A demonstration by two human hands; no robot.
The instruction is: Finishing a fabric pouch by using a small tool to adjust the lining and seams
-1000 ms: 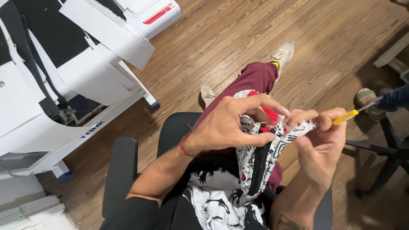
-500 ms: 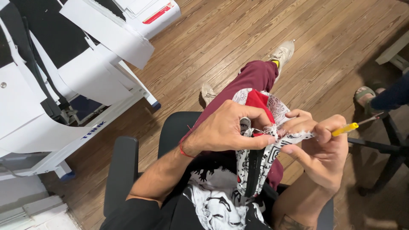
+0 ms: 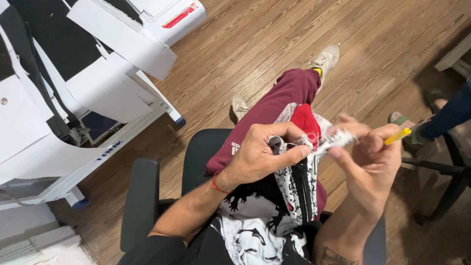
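Wooden plank floor (image 3: 235, 54) fills most of the view, with a big white machine (image 3: 73, 113) off at 9 to 10 o'clock and a black chair (image 3: 140, 196) under the person.

Dead centre, the left hand (image 3: 260, 154) has its thumb and fingers closed in a pinch on a black-and-white printed fabric piece (image 3: 294, 181) with a red patch (image 3: 305, 122) at the top, held over the lap in maroon trousers (image 3: 279, 105). At 3 o'clock the right hand (image 3: 370, 154) is closed round a yellow-handled tool (image 3: 398, 136) and also grips the frayed white edge of the same fabric.

Progress-wise, I'd guess it's mid-way: loose threads show at the edge between the hands, but the long dark strip running down still looks attached. Can't tell how much seam is left.

Someone else's foot in a sandal (image 3: 405, 120) sits at 3 o'clock.
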